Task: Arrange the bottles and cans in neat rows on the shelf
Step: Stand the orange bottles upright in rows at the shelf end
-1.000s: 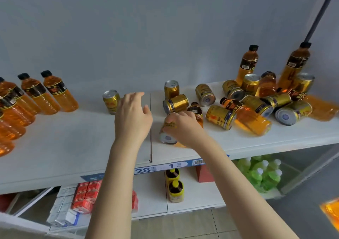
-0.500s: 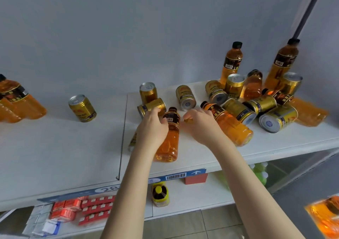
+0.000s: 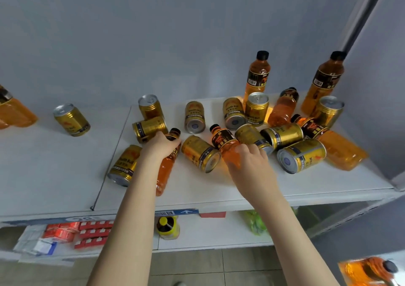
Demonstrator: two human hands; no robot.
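On the white shelf (image 3: 65,176), the left hand (image 3: 161,146) curls closed around a lying orange bottle (image 3: 167,167) near its neck. The right hand (image 3: 249,160), at its 3 o'clock, clasps a second lying orange bottle (image 3: 223,142), gold cans (image 3: 200,153) scattered around from 9 to 2 o'clock.

A shop: white retail shelf (image 3: 306,189) stocked with many identical gold cans (image 3: 301,155) and orange bottles (image 3: 258,77), a barcode price strip (image 3: 175,212) on its edge below the fingers, red boxes (image 3: 87,233) on the lower shelf
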